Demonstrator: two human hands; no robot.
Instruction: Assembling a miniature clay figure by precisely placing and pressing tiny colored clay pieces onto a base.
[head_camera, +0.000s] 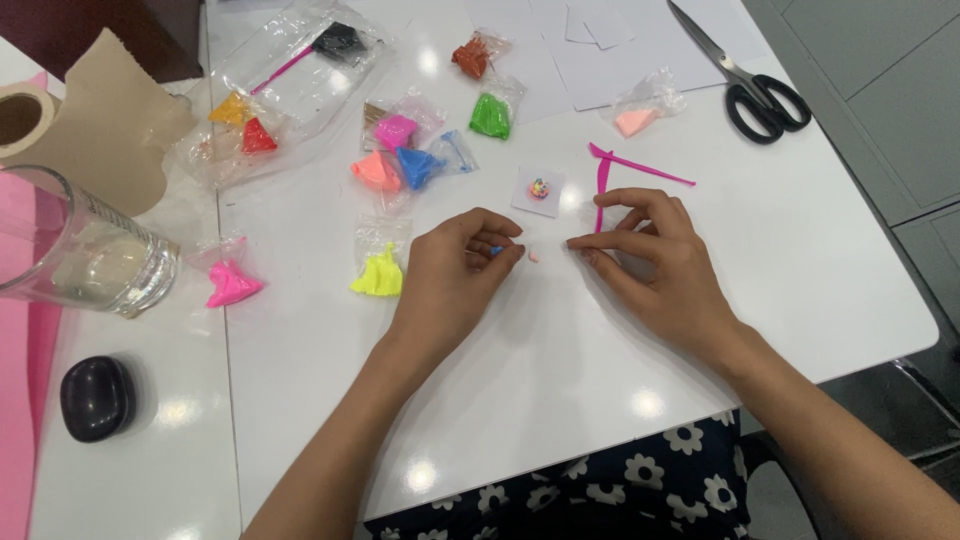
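Two hands, left hand (455, 262) pinching blue clay bit (497, 250), pink clay bit (534, 256) between both grips

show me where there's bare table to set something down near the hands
Bare: the near edge of the table below both hands, and right of the right hand up to the scissors. Crowded: the clay bags above the left hand.

Bare white table (560, 370) before both hands; clay bags (400, 165), pink tools (600, 190), scissors (745, 85) crowding beyond.
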